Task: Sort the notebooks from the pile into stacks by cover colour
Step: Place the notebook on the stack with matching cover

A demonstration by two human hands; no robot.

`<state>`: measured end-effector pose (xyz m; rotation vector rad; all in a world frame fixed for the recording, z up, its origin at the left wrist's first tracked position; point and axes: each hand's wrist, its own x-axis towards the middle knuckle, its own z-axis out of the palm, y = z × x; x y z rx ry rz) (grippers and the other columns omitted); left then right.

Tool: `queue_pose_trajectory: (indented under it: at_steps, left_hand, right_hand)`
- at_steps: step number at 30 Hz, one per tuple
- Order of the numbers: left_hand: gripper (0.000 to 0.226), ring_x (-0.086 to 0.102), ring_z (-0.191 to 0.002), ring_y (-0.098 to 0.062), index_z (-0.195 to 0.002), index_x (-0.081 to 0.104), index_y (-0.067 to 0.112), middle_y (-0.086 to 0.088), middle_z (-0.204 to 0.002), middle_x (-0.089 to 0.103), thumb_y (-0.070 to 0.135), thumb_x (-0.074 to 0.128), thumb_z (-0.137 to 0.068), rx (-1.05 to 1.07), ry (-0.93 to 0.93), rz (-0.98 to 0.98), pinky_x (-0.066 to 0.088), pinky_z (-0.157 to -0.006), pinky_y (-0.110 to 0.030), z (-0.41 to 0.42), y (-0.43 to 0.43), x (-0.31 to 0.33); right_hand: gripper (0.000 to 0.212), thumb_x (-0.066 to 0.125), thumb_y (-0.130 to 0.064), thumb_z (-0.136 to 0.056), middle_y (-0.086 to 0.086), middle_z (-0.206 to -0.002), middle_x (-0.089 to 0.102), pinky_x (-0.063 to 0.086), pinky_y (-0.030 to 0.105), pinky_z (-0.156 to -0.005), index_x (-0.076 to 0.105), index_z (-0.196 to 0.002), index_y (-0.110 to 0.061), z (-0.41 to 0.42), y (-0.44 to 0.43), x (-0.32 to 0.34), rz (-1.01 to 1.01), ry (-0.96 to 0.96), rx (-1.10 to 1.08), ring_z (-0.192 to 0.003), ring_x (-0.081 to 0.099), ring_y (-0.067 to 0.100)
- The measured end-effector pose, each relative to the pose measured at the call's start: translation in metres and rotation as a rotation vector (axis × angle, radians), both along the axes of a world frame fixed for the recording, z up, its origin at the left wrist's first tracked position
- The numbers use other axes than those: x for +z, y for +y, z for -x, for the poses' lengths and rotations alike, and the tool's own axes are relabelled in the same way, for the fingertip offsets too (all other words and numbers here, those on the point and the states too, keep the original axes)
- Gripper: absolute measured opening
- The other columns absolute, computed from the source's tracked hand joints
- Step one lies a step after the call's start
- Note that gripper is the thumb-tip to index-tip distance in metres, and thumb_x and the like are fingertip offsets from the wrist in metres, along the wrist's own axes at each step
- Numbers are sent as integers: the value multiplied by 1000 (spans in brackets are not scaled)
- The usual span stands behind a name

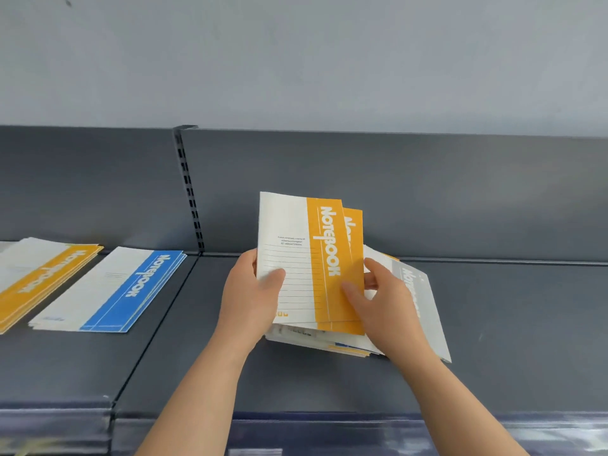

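Nearest, the shelf (510, 340) has a bare dark strip between its front edge and the pile (329, 340), and more free room to the right. Both forearms reach forward over this strip. The left hand (250, 297) grips the left edge of two orange notebooks (296, 258), thumb on the cover. The right hand (385, 301) pinches their right edge, thumb on the orange band. They are held tilted up above the pile, where a grey notebook (418, 291) lies. Farther left the blue stack (112, 291) and the orange stack (42, 278) lie just beside each other. Behind stands the back panel (427, 192).
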<state>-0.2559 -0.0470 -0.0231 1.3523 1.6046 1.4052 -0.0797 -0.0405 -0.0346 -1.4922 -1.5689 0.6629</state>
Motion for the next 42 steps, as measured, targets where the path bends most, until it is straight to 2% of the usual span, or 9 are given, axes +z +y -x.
queue_pose_trajectory:
  at_steps: [5,10,14,18,25,29,33,38,42]
  left_hand:
    - [24,60,-83,2,-92,57,38,24,-91,62,15,53,-92,97,52,-31,52,-61,-21,54,-16,-3]
    - [19,58,-85,-5,-112,55,30,15,-108,60,21,44,-98,158,151,48,47,-50,-12,121,-26,-12]
    - [35,55,-104,-9,-117,49,32,15,-116,57,7,40,-95,98,140,103,44,-60,-14,181,-40,-9]
    - [48,52,-109,-8,-124,48,37,14,-124,54,0,39,-93,78,171,98,43,-63,-9,247,-53,-3]
    - [42,56,-92,2,-108,56,34,16,-109,61,-1,39,-93,152,278,57,42,-51,-3,360,-68,-3]
    - [37,58,-99,-6,-117,60,29,11,-117,63,4,43,-95,207,367,55,43,-51,-6,403,-61,-6]
    - [36,56,-94,-8,-121,59,24,7,-119,62,4,44,-95,239,428,62,42,-45,-5,433,-46,-6]
    - [37,57,-107,-17,-125,58,21,0,-121,62,3,45,-95,251,495,112,49,-75,-21,458,-28,-13]
    - [38,56,-112,-20,-130,54,18,-1,-123,60,6,46,-95,241,574,184,51,-89,-30,472,-20,-25]
  right_hand:
    - [28,60,-31,-90,-25,-85,54,41,10,-60,45,-111,-42,56,2,6,-71,41,110,-77,55,-3]
    - [31,62,-27,-89,-16,-84,61,43,10,-55,54,-118,-34,124,2,4,-76,12,199,-76,60,2]
    - [24,62,-25,-89,-12,-84,62,49,20,-64,56,-109,-35,186,1,-4,-57,-2,239,-80,60,10]
    - [22,60,-28,-89,-11,-85,63,47,17,-60,58,-111,-32,253,-3,-8,-26,-19,260,-79,61,10]
    - [24,58,-29,-91,-10,-82,61,43,13,-54,55,-115,-32,364,-16,-9,12,3,262,-76,60,6]
    - [28,59,-30,-90,-9,-74,56,43,18,-54,57,-117,-23,409,-13,-14,19,-43,227,-70,57,9]
    - [40,57,-35,-91,-7,-85,56,44,22,-63,51,-127,-19,442,-2,-12,62,-110,210,-79,57,12]
    - [25,54,-38,-92,-8,-86,55,52,41,-87,52,-110,-22,472,11,-17,96,-265,213,-86,60,17]
    - [15,51,-37,-93,-5,-83,57,47,41,-92,47,-92,-23,481,16,-22,102,-415,203,-84,59,17]
